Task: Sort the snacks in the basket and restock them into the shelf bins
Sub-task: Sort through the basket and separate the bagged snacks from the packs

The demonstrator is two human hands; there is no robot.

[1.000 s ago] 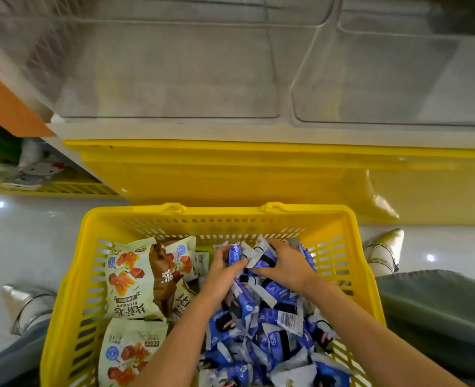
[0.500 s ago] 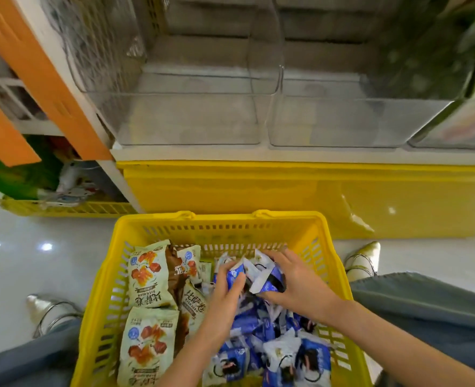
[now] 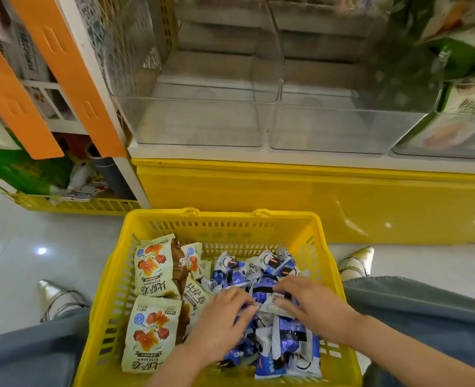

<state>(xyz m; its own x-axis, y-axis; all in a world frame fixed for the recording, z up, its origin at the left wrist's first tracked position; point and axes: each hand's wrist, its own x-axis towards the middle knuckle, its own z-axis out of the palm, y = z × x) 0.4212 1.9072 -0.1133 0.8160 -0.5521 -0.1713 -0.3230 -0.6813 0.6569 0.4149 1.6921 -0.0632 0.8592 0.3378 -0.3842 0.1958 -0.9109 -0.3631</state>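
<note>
Grasping blue packets (image 3: 289, 342) in basket (image 3: 222, 216), left hand (image 3: 222, 319) and right hand (image 3: 317, 305) palms-down, fingers (image 3: 285, 286) curled

Basket (image 3: 222, 215): yellow, slotted grid walls. Under left hand (image 3: 222, 322) and right hand (image 3: 311, 305): blue-and-white packets (image 3: 289, 339), black accents. Left of the left hand: cream packets (image 3: 154, 266) with orange-red cube print, brown packet (image 3: 179, 263) between them. Beyond the hands: clear bins (image 3: 202, 121), yellow shelf base (image 3: 286, 202), orange uprights (image 3: 74, 65). Right of the right hand: blue-grey denim (image 3: 426, 308), pale metallic shoe (image 3: 356, 261).

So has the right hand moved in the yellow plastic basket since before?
Yes. The right hand has drawn back from the yellow plastic basket's far rim, toward the person.
</note>
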